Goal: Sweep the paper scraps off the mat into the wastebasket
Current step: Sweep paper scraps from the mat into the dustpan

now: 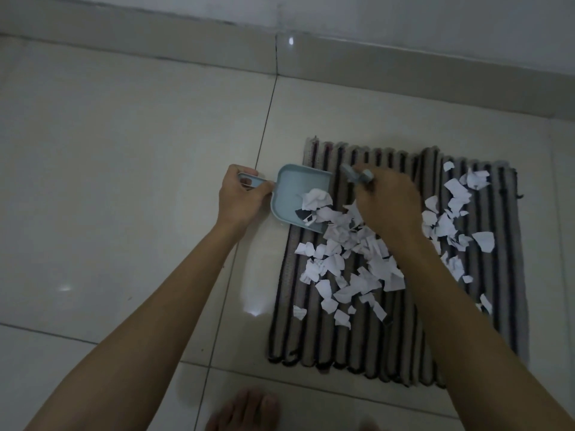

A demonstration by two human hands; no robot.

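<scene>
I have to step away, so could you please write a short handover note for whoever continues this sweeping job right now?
Left hand grips the dustpan handle; the pan's open edge rests on the mat.
Right hand holds the small brush over the scraps.
Done: a few paper scraps sit in the pan.
Left: most scraps still lie on the mat, middle and right. No wastebasket is in view.

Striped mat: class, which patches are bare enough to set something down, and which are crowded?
Bare: the near strip of the grey-and-black striped woven mat and its far-left edge. Crowded: torn white paper scraps across the middle and right.
</scene>
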